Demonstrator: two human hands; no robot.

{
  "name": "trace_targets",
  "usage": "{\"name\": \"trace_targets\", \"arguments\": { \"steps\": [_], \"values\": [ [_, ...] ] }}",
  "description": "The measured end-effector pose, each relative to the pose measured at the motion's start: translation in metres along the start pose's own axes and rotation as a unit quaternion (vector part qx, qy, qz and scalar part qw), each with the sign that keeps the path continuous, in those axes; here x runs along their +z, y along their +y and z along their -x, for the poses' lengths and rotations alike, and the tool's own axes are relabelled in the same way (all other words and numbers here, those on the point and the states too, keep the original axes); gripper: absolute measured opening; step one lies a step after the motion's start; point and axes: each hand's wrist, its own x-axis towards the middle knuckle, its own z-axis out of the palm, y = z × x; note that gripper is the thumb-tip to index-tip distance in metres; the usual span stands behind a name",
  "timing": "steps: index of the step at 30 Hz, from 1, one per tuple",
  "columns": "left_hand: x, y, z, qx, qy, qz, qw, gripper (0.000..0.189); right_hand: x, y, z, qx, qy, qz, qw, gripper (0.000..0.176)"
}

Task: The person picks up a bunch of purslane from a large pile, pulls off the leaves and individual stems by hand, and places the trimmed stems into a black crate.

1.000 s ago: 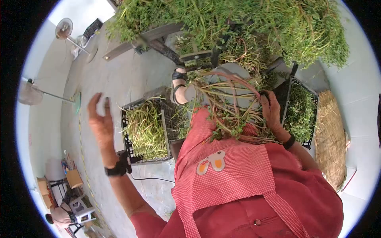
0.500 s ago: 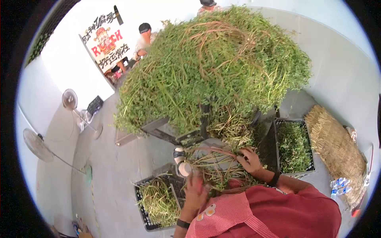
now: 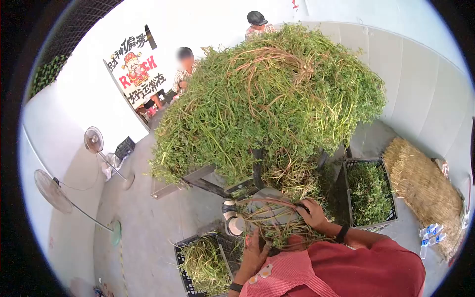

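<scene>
Reddish-green stems [image 3: 277, 214] lie across my lap, over a grey rounded surface. My right hand [image 3: 311, 214] is closed on these stems at their right side, with a small dark object at its fingers that I cannot make out. Beside the left end of the stems, my left hand [image 3: 255, 251] is curled near something red; what its fingers hold is hidden. A large heap of leafy green plants [image 3: 267, 99] rests on a dark-framed stand in front of me. Below the heap hang more tangled stems [image 3: 292, 173].
A black crate of pale stems [image 3: 205, 262] is at the lower left, and a crate of leafy greens [image 3: 370, 190] at the right. Straw matting [image 3: 420, 188], bottles [image 3: 431, 235] and two fans [image 3: 52, 190] stand around. Two people [image 3: 185, 69] are behind the heap.
The view has tilted up, so the scene sits lower. My left hand has moved slightly right and down and is less blurred. My right hand stays on the stems.
</scene>
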Motion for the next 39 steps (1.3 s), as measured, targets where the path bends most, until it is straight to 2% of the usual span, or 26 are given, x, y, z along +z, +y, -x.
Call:
{"name": "trace_targets", "arguments": {
  "steps": [2,6,8,9,11,15,17,21,23,24,25,27,29,31,33,35,36,37,39],
  "values": [
    [-0.006,0.011,0.001,-0.049,-0.03,0.028,0.998,0.073,0.001,0.0,0.0,-0.002,0.008,-0.006,1.0,0.028],
    [-0.002,0.004,0.001,-0.037,-0.022,0.012,0.999,0.073,-0.004,-0.007,-0.001,0.026,-0.039,-0.024,0.999,0.038],
    [0.003,0.001,-0.001,0.077,0.075,0.027,0.994,0.071,0.0,-0.006,0.0,-0.007,0.025,0.014,1.0,0.027],
    [0.002,0.001,-0.001,0.076,0.075,0.027,0.994,0.071,0.001,-0.004,0.0,-0.007,0.024,0.013,1.0,0.027],
    [-0.002,0.002,-0.001,0.062,0.018,-0.001,0.998,0.069,0.002,-0.001,0.0,0.01,0.013,0.002,1.0,0.026],
    [-0.003,0.008,0.0,0.07,0.029,-0.031,0.997,0.067,-0.003,-0.007,-0.001,0.015,0.003,-0.004,1.0,0.026],
    [-0.008,0.013,0.001,-0.012,-0.031,0.002,0.999,0.065,-0.003,-0.008,-0.002,0.01,0.002,-0.025,1.0,0.026],
    [-0.004,0.008,0.0,0.032,0.01,-0.026,0.999,0.064,-0.006,-0.01,-0.003,-0.009,0.02,-0.015,1.0,0.028],
    [-0.005,0.01,0.001,0.011,0.003,-0.049,0.999,0.063,-0.016,-0.018,-0.003,-0.087,0.047,0.04,0.994,0.026],
    [-0.004,0.008,-0.001,0.019,-0.001,-0.054,0.998,0.063,-0.022,-0.029,-0.008,-0.095,0.075,0.047,0.992,0.021],
    [-0.002,0.005,0.0,0.041,0.013,-0.051,0.998,0.063,-0.027,-0.029,-0.012,-0.091,0.083,0.048,0.991,0.021],
    [-0.004,0.005,-0.001,0.064,0.025,-0.05,0.996,0.063,-0.039,-0.028,-0.02,-0.098,0.004,0.082,0.992,0.02],
    [-0.006,0.007,0.001,0.001,-0.022,-0.017,1.0,0.063,-0.049,-0.038,-0.03,-0.075,0.019,0.084,0.993,0.019],
    [-0.002,0.003,-0.001,0.023,-0.006,-0.022,0.999,0.063,-0.065,-0.052,-0.043,-0.068,0.056,0.052,0.995,0.019],
    [0.003,-0.004,-0.003,0.044,0.009,-0.026,0.999,0.063,-0.072,-0.048,-0.053,-0.091,0.088,0.078,0.989,0.018],
    [0.005,-0.011,-0.003,0.069,0.032,-0.043,0.996,0.061,-0.091,-0.069,-0.066,0.057,0.038,-0.048,0.997,0.014],
    [0.003,-0.005,0.0,0.067,0.027,-0.044,0.996,0.061,-0.096,-0.074,-0.072,0.021,0.07,-0.072,0.995,0.015],
    [-0.002,0.003,0.002,0.039,0.01,-0.02,0.999,0.06,-0.103,-0.078,-0.079,0.025,0.07,-0.073,0.995,0.015],
    [-0.005,0.006,0.002,0.012,-0.006,0.001,1.0,0.059,-0.12,-0.089,-0.094,-0.084,0.125,-0.053,0.987,0.013]
  ]
}}
